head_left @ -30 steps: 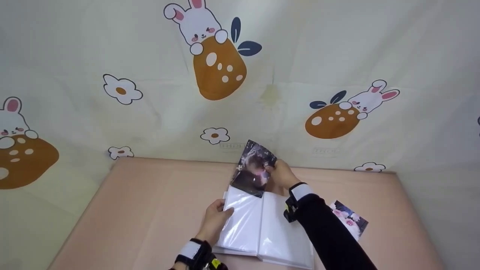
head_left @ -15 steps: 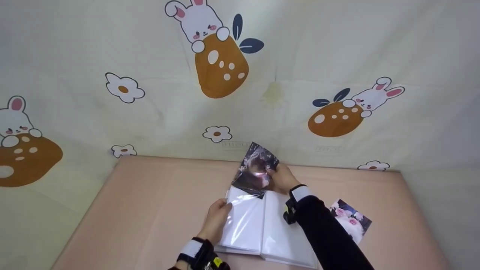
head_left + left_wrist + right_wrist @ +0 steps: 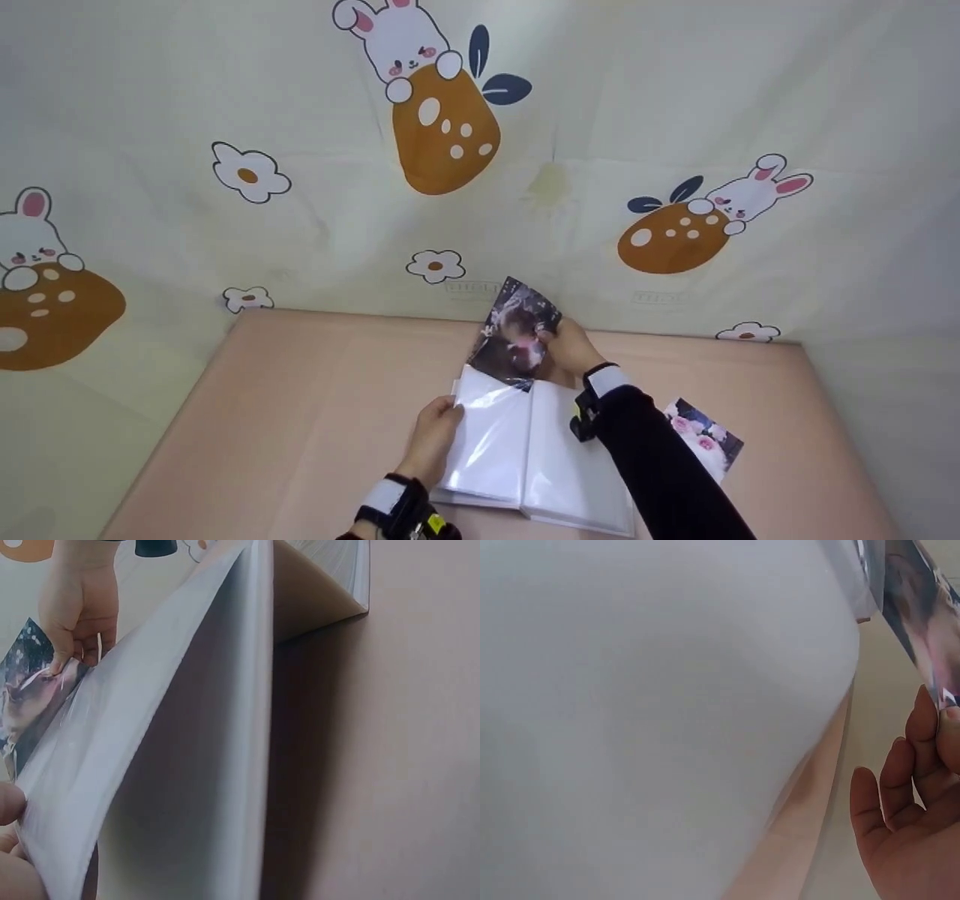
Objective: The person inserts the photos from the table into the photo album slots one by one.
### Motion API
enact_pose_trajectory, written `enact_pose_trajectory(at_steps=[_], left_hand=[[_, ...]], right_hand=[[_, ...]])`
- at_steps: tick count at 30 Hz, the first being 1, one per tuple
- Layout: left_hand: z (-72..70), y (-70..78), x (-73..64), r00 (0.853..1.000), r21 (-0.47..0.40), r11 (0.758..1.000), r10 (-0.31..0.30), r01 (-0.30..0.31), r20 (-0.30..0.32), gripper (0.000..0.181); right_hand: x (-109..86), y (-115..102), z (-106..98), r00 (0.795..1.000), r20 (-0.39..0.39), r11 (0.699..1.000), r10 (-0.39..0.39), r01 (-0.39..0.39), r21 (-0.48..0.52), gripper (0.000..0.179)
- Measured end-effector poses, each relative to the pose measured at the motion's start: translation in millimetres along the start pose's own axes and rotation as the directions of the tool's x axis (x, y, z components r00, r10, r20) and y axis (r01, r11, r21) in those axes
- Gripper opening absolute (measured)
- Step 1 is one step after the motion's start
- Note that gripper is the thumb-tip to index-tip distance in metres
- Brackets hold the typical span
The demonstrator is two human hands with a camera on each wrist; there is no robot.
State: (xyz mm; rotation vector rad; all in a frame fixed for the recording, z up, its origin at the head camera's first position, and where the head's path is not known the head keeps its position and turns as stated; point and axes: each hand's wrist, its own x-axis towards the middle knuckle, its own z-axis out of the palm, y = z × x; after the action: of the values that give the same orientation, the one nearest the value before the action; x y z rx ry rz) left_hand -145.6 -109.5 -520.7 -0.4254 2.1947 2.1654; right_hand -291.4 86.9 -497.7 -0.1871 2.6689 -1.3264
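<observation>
A white photo album lies open on the pink table. My left hand holds up the edge of its clear left page, thumb on top. My right hand pinches a dark glossy photo just above the album's far edge, its lower end at the top of the left page. The left wrist view shows the lifted pages, the photo and the right hand pinching it. The right wrist view shows the white page, the photo and my fingertips on it.
A second photo with pink flowers lies on the table right of the album, partly under my right sleeve. A cream cloth printed with rabbits and flowers rises behind the table's far edge.
The photo and my right hand have risen slightly away from the album's top edge. The left hand still holds the left page up.
</observation>
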Motion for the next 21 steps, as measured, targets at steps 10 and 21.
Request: enact_pose_trajectory(at_steps=[10,21], left_hand=[[1.2,1.6,0.1,0.998,0.018,0.998,-0.063,0.063,-0.013,0.029],[1.0,2.7,0.0,0.997,0.042,0.997,-0.066,0.068,-0.025,0.029]], right_hand=[[-5.3,3,9,0.998,-0.025,0.994,0.061,-0.058,0.092,0.019],[-6.1,12,13,0.999,-0.023,0.996,0.040,-0.038,0.083,0.024]])
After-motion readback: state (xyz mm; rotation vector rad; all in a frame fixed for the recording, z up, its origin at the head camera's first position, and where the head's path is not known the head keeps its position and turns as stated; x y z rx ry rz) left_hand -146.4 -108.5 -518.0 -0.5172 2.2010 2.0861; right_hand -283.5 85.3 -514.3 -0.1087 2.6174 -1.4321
